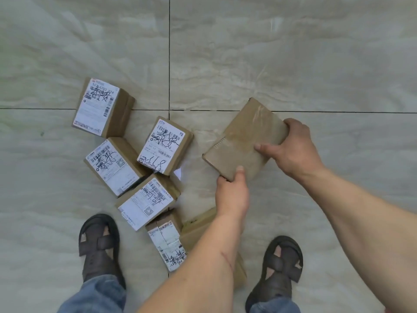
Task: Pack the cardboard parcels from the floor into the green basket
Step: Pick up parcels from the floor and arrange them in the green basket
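Both hands hold a plain brown cardboard parcel above the floor at centre right, its taped blank face up. My left hand grips its near corner; my right hand clamps its right end. Several labelled parcels lie on the floor to the left: one at the far left, one in the middle, one beside it, one nearer me, and one between my feet. Another plain parcel is partly hidden under my left forearm. No green basket shows in the head view.
The floor is pale marbled tile with dark grout lines. My feet in dark sandals stand at the bottom, the left foot beside the parcels, the right foot under my right arm.
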